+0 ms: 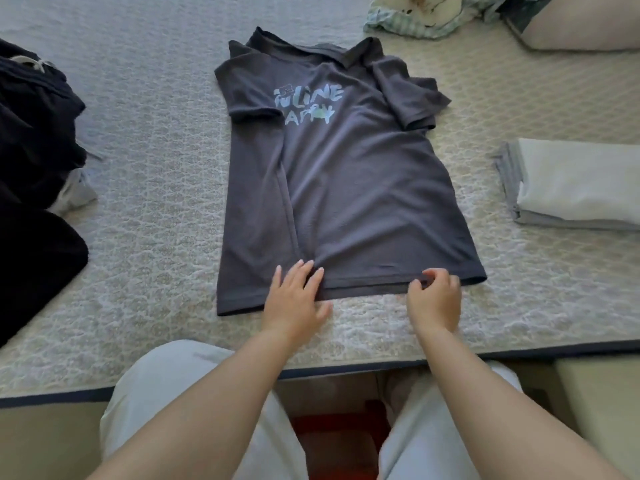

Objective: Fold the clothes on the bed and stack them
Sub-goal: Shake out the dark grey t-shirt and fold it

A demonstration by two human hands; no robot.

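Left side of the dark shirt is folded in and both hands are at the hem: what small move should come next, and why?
Probably fold the right side inward to match. The T-shirt has its left panel and sleeve already lying over the front, while the right sleeve still sticks out. The right hand pinches the hem; the left hand rests flat on it.

Below the grip, pale trousers (pixel 180 393) cover the person's knees; a blurred red thing (pixel 332 424) lies between them on the floor.
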